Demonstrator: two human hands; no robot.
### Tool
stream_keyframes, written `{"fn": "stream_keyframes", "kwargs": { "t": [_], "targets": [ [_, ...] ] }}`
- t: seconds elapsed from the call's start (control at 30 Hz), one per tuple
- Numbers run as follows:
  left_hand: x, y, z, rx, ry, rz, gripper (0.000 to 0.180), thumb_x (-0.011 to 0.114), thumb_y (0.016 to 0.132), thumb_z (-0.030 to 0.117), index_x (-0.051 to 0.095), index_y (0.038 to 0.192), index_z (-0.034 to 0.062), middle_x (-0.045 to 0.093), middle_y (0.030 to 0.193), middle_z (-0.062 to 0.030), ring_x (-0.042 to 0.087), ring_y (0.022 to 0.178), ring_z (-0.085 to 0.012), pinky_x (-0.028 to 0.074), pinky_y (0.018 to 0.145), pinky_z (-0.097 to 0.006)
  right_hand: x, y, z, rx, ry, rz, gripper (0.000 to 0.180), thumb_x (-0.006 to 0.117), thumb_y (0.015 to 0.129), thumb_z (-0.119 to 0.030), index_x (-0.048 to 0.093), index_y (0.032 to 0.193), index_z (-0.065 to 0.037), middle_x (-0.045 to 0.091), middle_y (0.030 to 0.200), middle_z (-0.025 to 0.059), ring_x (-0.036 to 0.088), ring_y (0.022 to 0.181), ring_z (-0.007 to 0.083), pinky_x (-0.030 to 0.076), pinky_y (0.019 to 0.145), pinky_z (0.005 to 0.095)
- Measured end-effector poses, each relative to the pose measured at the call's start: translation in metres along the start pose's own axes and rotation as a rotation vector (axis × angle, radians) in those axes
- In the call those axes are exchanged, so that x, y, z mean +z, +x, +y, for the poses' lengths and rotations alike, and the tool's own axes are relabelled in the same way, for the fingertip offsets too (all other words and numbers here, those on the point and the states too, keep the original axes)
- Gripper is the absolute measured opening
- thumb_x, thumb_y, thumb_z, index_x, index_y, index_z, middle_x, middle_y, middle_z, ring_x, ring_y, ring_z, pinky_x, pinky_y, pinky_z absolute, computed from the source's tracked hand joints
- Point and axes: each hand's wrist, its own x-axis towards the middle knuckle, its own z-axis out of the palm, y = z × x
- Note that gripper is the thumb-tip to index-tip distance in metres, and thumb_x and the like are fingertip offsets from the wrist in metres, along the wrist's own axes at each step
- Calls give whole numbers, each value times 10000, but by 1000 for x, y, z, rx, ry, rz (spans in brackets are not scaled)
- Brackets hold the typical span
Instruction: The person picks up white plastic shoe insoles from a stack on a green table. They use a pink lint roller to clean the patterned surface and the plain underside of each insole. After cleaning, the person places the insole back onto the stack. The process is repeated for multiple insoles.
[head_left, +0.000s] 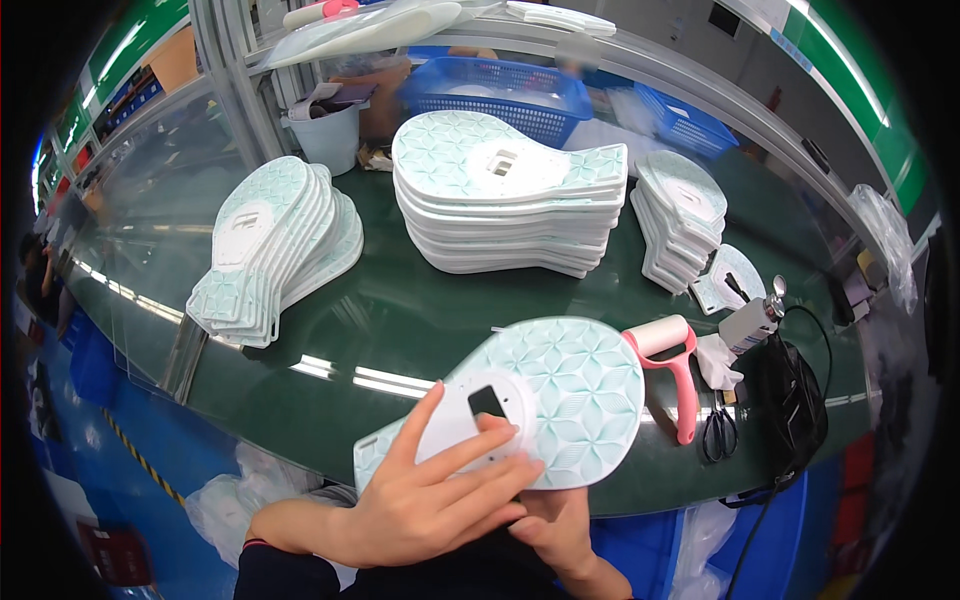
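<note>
A rounded white plastic panel with a narrow tail and a mint-green petal pattern is tilted up in front of me. My left hand lies across its smooth white middle, fingers spread, with fingertips next to the dark rectangular opening. Below the panel's lower edge, my right hand grips it, partly hidden behind it. Just right of the panel lies a sticky roller with a pink handle.
Similar panels are piled in a left stack, a tall middle stack and a smaller right stack. At right are a white bottle, crumpled tissue, scissors and a black bag. Behind stands a blue basket.
</note>
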Motion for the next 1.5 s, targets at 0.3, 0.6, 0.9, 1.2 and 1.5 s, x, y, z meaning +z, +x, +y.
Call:
{"fn": "stream_keyframes", "kwargs": {
  "t": [0.3, 0.6, 0.9, 1.2, 1.5],
  "targets": [
    [31, -9, -37, -673, -1011, 58, 569, 539, 826, 49, 270, 1325, -1, 339, 1340, -173, 389, 1210, -265, 299, 996, -361, -19, -6, -19, -123, -66, 256, 549, 290, 906, -364, 333, 1199, 98, 589, 871, 213, 542, 985, 348, 438, 859, 467],
    [21, -8, -21, -645, -1398, 135, 680, 632, 735, -80, 275, 1313, -25, 547, 1089, -158, 581, 945, -182, 480, 832, -295, -55, -27, -25, -255, -81, 210, 548, 273, 922, -396, 332, 1243, 44, 577, 938, 201, 563, 939, 301, 418, 895, 405],
    [15, -22, -12, -479, -1280, 289, 387, 590, 790, -48, 469, 1156, -79, 611, 989, -156, 613, 893, -181, 506, 772, -274, -55, -42, -19, -319, -20, 472, 544, 362, 919, -344, 235, 1349, -36, 355, 1338, 124, 383, 1200, 270, 306, 995, 398],
    [5, -23, -13, -453, -1185, 275, 248, 496, 878, 51, 538, 1085, -80, 636, 895, -146, 612, 758, -130, 491, 673, -232, -43, -36, -34, -227, 174, 118, 571, 358, 914, -385, 229, 1347, -34, 408, 1271, 174, 499, 1025, 251, 441, 806, 391],
    [10, -27, -16, -433, -1169, 353, 195, 512, 864, 56, 588, 971, -88, 629, 784, -124, 573, 645, -112, 437, 565, -209, -40, -45, -27, -325, 155, 708, 658, 362, 896, -476, 210, 1342, -17, 418, 1246, 212, 563, 897, 258, 503, 546, 379]
  ]
}}
